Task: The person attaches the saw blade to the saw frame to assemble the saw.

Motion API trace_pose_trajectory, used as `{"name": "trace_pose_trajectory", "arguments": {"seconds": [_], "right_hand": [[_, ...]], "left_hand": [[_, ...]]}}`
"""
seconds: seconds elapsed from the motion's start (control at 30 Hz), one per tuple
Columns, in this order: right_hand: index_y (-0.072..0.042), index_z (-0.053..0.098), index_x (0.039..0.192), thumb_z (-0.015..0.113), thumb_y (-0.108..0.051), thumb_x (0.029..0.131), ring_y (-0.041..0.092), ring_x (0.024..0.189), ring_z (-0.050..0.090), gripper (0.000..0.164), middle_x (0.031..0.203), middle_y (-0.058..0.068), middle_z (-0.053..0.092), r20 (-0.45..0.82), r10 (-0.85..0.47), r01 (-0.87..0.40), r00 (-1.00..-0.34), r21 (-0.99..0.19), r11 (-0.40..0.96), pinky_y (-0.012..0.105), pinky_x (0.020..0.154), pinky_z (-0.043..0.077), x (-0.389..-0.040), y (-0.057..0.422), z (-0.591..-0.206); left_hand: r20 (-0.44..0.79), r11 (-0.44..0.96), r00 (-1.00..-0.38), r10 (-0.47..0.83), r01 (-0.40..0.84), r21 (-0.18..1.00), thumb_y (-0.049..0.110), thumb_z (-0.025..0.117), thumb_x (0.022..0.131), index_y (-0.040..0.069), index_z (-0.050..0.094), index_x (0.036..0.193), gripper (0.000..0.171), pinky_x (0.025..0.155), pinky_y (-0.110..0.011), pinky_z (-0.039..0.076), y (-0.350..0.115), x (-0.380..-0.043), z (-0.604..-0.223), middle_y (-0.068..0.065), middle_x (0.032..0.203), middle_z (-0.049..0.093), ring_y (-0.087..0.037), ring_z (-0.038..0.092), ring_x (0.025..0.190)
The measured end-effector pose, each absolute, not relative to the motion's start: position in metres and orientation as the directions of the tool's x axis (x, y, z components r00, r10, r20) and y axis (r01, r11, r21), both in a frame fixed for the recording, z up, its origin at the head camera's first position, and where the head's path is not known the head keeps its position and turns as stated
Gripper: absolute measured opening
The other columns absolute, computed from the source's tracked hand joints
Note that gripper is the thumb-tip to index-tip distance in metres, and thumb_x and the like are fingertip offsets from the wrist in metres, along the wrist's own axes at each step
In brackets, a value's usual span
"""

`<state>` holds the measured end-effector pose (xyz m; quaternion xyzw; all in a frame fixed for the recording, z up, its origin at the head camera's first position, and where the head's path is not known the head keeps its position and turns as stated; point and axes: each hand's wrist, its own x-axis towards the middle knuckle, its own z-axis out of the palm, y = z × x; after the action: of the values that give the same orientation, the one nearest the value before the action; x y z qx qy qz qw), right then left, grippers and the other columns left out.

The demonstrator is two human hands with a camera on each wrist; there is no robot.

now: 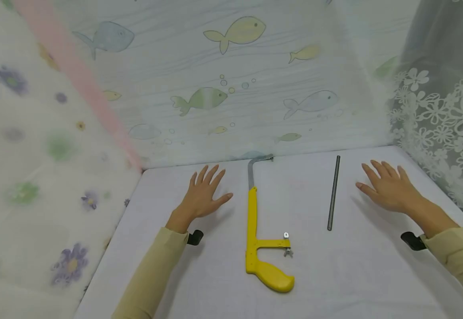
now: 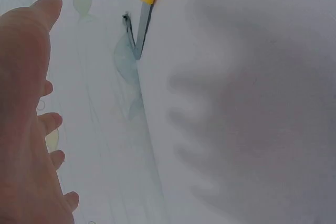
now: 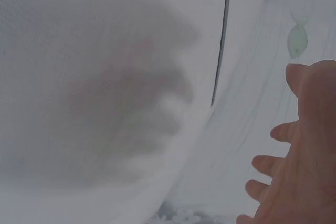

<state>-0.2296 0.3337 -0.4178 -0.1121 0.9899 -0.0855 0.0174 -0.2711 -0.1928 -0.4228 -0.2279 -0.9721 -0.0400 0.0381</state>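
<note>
A hacksaw frame (image 1: 252, 221) with a yellow handle and a bent grey metal front arm lies on the white-covered table, with no blade on it. A wing nut (image 1: 288, 252) sits on its short yellow crossbar. To its right is a thin dark grey metal rod (image 1: 333, 192). My left hand (image 1: 202, 195), fingers spread, hovers above the table left of the hacksaw frame. Right of the rod, my right hand (image 1: 388, 188) is held palm down over the table, fingers spread. Both hands hold nothing and cast shadows on the cloth.
A white cloth (image 1: 211, 274) covers the table. Behind it hangs a fish-print curtain (image 1: 255, 102), with a flower-print curtain (image 1: 28, 155) at the left and lace netting (image 1: 446, 115) at the right. A dark wrist device (image 1: 194, 238) shows at the left cuff.
</note>
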Motion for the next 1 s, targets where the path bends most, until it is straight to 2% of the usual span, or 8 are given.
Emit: {"name": "trace_pose_trajectory", "arguments": {"seconds": [0.17,0.37,0.73,1.0], "right_hand": [[0.013,0.023,0.154,0.036,-0.046,0.11,0.064,0.14,0.016,0.075,0.155,0.041,0.017,-0.006,-0.243,-0.238,-0.97,-0.168,0.957,0.076,0.109,0.012,-0.227,0.332,-0.423],[0.015,0.022,0.153,0.039,-0.046,0.109,0.065,0.136,0.022,0.077,0.152,0.043,0.02,-0.031,-0.25,-0.238,-0.968,-0.216,0.947,0.076,0.106,0.022,-0.227,0.332,-0.426],[0.015,0.019,0.153,0.045,-0.044,0.108,0.065,0.137,0.02,0.079,0.152,0.045,0.019,-0.069,-0.253,-0.223,-0.965,-0.292,0.93,0.077,0.106,0.02,-0.223,0.33,-0.424],[0.017,0.023,0.151,0.05,-0.041,0.107,0.066,0.135,0.023,0.078,0.15,0.046,0.022,-0.072,-0.244,-0.207,-0.967,-0.33,0.921,0.079,0.103,0.024,-0.219,0.328,-0.425]], "left_hand": [[0.098,0.884,-0.887,0.452,0.459,0.082,0.069,0.042,0.099,0.022,0.021,0.164,0.083,0.121,-0.064,0.01,-0.194,-0.267,-0.424,-0.004,0.171,0.012,-0.035,0.006,0.157],[0.092,0.875,-0.881,0.464,0.472,0.109,0.068,0.043,0.099,0.022,0.021,0.164,0.083,0.121,-0.062,0.012,-0.191,-0.263,-0.424,-0.005,0.171,0.013,-0.036,0.008,0.156],[0.077,0.871,-0.885,0.46,0.466,0.158,0.066,0.045,0.1,0.021,0.023,0.164,0.082,0.122,-0.06,0.013,-0.185,-0.258,-0.428,-0.006,0.17,0.018,-0.036,0.011,0.156],[0.076,0.867,-0.885,0.46,0.466,0.178,0.066,0.047,0.099,0.02,0.025,0.163,0.082,0.122,-0.058,0.013,-0.181,-0.256,-0.431,-0.006,0.169,0.021,-0.034,0.012,0.156]]}}
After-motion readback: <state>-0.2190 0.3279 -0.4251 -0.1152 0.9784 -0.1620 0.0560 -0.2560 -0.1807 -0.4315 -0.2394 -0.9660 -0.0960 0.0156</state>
